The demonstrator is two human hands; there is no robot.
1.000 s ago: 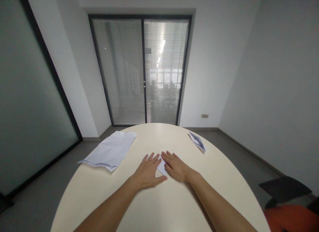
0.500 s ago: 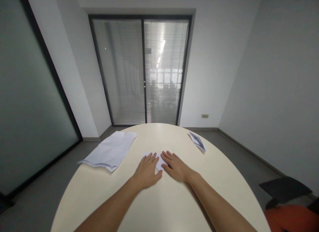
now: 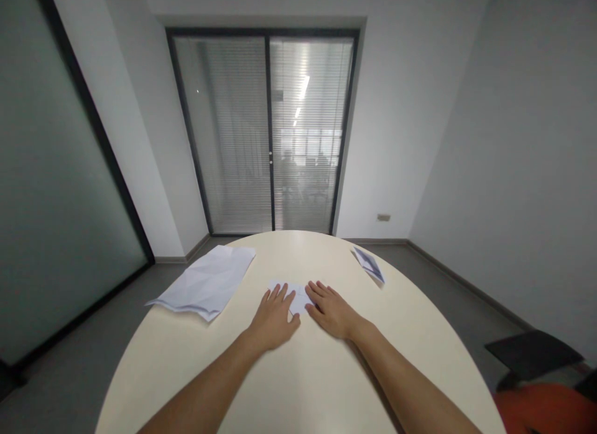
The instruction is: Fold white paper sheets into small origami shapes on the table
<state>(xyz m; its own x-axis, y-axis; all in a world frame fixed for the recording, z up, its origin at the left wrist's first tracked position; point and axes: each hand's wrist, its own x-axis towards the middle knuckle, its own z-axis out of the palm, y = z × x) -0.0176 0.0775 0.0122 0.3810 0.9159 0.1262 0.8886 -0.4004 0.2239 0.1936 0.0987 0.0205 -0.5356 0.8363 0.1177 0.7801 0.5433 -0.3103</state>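
Note:
A small white sheet of paper (image 3: 299,299) with visible creases lies on the round cream table (image 3: 298,384), partly covered by both hands. My left hand (image 3: 274,319) rests on its left part, fingers spread and stretched forward. On the right side of the paper lies my right hand (image 3: 332,309), palm down with its fingers extended and the thumb apart. Between the two hands the middle of the paper shows. Neither hand grips it.
Several creased white sheets (image 3: 209,281) lie at the table's left edge. A folded paper with a dark printed picture (image 3: 369,264) is near the right edge. Beyond the table stands a glass door with blinds (image 3: 270,135). A black and red chair (image 3: 545,384) is at the lower right.
My hands have shifted slightly apart over the paper, so a little more of its middle shows. The other papers have not moved.

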